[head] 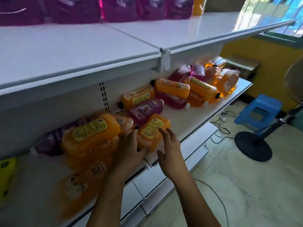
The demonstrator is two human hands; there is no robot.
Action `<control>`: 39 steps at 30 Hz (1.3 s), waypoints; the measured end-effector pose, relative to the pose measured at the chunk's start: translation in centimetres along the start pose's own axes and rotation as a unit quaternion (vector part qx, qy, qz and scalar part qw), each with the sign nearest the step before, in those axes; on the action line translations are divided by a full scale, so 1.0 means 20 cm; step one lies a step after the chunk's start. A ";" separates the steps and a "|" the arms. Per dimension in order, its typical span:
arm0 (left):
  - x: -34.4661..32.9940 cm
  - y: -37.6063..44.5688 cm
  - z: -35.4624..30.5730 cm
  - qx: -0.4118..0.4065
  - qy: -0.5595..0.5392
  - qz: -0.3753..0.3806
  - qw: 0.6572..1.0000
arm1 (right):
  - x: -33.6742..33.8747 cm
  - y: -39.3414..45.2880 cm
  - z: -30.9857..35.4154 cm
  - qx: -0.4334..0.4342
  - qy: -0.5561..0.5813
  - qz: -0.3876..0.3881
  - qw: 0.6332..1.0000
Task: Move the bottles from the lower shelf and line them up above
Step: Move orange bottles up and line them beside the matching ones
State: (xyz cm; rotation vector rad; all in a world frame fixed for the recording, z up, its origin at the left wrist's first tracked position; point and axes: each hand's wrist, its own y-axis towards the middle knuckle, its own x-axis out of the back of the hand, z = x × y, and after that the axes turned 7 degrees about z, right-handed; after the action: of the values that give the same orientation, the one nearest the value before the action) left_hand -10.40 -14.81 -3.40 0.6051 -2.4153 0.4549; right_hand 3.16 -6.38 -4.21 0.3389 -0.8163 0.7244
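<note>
We reach for the flat orange plastic bottle with the yellow label, lying at the lower white shelf's front. Left hand touches it, right hand open beside; neither grip closed. We should clasp both sides, then lift upright to the white upper shelf.

The bottles look like glossy translucent plastic with paper-like labels, the shelves smooth white painted metal, the stool matt blue plastic, the floor glossy tile.

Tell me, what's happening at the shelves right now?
Left hand on orange bottle, right hand open beside it. Upper shelf front bare. Nothing blocking.
</note>
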 end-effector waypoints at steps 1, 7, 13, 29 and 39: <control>-0.01 0.01 0.01 0.000 -0.001 0.006 1.000 | -0.02 0.04 -0.02 0.006 -0.034 0.006 0.999; -0.05 0.09 0.00 0.019 0.056 0.014 0.998 | -0.07 0.23 -0.11 0.055 -0.105 0.010 0.993; -0.18 0.17 -0.04 0.050 0.119 -0.045 0.991 | -0.05 0.30 -0.19 0.090 -0.079 -0.006 0.993; -0.11 -0.22 -0.53 -0.064 -0.191 -0.057 0.978 | 0.41 0.15 -0.37 0.214 0.132 0.061 0.966; -0.22 -0.53 -0.84 -0.141 -0.251 -0.143 0.947 | 0.88 -0.13 -0.12 0.245 0.340 0.123 0.900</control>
State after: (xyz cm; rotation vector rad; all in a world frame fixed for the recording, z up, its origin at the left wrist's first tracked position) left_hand 6.03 -14.70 8.54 1.0167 -2.7262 -0.1957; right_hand 14.58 0.98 7.51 0.3985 0.0056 1.2006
